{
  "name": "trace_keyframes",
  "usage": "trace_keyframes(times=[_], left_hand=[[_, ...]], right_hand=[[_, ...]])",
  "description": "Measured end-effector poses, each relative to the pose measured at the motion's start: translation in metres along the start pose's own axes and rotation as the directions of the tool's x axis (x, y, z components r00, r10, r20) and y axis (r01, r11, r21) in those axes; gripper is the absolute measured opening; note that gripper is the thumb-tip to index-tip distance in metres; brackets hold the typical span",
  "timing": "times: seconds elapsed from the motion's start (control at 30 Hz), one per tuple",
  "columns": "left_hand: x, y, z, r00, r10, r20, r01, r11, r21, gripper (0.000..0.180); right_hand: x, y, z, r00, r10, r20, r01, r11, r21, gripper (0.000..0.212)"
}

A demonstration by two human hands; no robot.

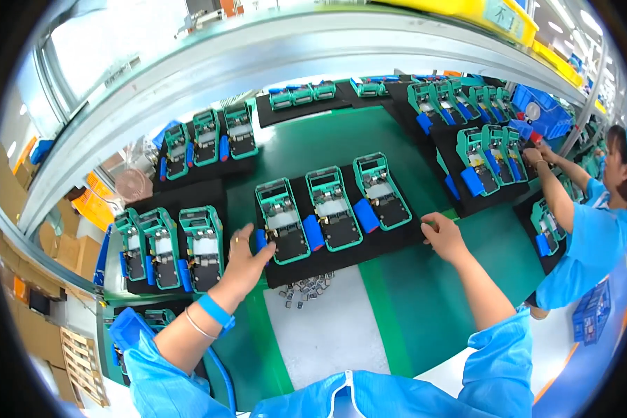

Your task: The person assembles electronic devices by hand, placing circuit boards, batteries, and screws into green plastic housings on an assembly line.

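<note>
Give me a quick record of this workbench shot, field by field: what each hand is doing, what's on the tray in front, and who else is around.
left hand: grips the left edge of the black tray, fingers by a blue battery
right hand: grips the tray's right edge
tray contents: three green devices side by side, each with a blue battery beside it
in front of tray: small grey parts heaped on a white mat
surface: green bench, more black trays of green devices around
other person: co-worker in blue at right, hands on another tray
</note>
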State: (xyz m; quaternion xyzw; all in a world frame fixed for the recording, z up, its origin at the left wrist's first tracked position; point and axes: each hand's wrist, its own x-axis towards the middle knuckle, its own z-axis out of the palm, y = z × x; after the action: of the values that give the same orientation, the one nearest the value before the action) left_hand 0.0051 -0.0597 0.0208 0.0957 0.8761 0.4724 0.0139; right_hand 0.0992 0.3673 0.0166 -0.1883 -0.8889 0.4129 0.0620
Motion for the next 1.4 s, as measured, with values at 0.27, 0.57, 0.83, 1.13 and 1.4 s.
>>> trace_keyframes(times=[0.27, 0.57, 0.83, 1.13, 1.4], left_hand=[[0.011, 0.012, -0.001, 0.858, -0.455, 0.239, 0.512, 0.712, -0.481, 0.023], [0.006, 0.051, 0.025, 0.921, -0.250, 0.298, 0.386, 0.672, -0.632, 0.043], [-0.068, 0.081, 0.030, 0.820, -0.185, 0.541, 0.509, 0.666, -0.545, 0.038], [-0.136, 0.079, 0.076, 0.651, -0.153, 0.743, 0.656, 0.606, -0.450, 0.030], [-0.135, 0.096, 0.154, 0.585, -0.077, 0.807, 0.676, 0.595, -0.434, 0.047]], right_hand=[[0.009, 0.012, 0.018, 1.000, 0.021, 0.002, -0.021, 0.975, 0.223, 0.037], [-0.009, 0.022, -0.002, 0.985, 0.054, -0.164, -0.032, 0.990, 0.138, 0.036], [-0.119, 0.052, -0.049, 0.969, 0.066, -0.240, -0.064, 0.998, 0.018, 0.037], [-0.213, 0.112, -0.062, 0.846, 0.155, -0.511, -0.161, 0.986, 0.032, 0.033], [-0.237, 0.105, -0.029, 0.667, -0.127, -0.734, -0.147, 0.944, -0.297, 0.057]])
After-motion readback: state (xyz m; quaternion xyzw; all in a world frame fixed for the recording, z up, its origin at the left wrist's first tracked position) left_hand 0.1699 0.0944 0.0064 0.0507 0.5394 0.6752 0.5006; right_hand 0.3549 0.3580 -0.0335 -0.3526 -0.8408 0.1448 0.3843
